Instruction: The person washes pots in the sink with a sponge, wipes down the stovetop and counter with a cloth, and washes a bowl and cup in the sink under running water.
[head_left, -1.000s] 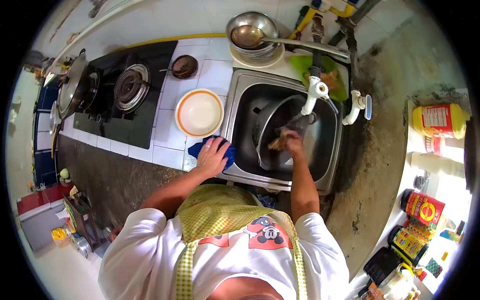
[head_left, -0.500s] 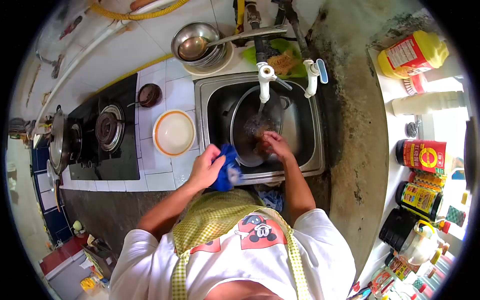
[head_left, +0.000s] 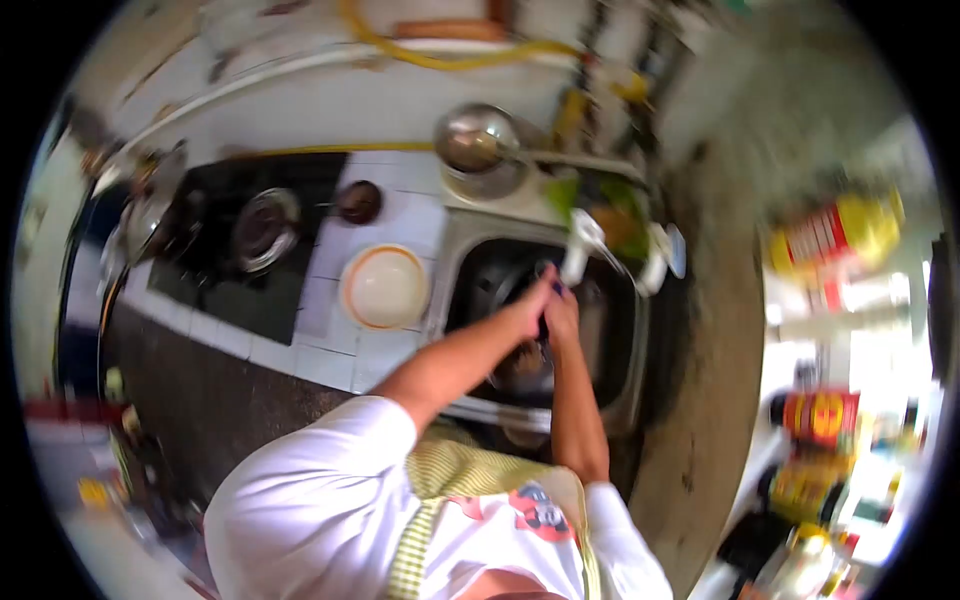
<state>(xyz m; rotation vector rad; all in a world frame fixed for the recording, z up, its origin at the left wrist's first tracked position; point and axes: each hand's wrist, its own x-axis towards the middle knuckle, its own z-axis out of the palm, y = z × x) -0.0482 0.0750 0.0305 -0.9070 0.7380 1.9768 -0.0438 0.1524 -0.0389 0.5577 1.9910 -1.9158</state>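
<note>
My left hand [head_left: 536, 305] and my right hand [head_left: 563, 315] meet over the sink [head_left: 622, 400], close below the white tap [head_left: 579, 245]. Both look closed around a crumpled dark blue thing [head_left: 557, 288], of which only a small part shows between the fingers. Blur hides whether it is a cloth or a packet. Beneath my wrists, brownish matter [head_left: 522, 368] shows in the dark basin, where the pan's outline is hard to make out.
A cream bowl with an orange rim [head_left: 385, 288] stands left of the sink. Beyond it are a small dark pot [head_left: 359, 202] and a black gas hob [head_left: 245, 300]. Metal bowls with a ladle [head_left: 478, 140] sit behind. Bottles and jars [head_left: 815, 420] line the right ledge.
My left hand has moved with the blue thing from the sink's front left edge to the tap. My right hand has left the pan and joined it. The camera view has shifted and blurred.
</note>
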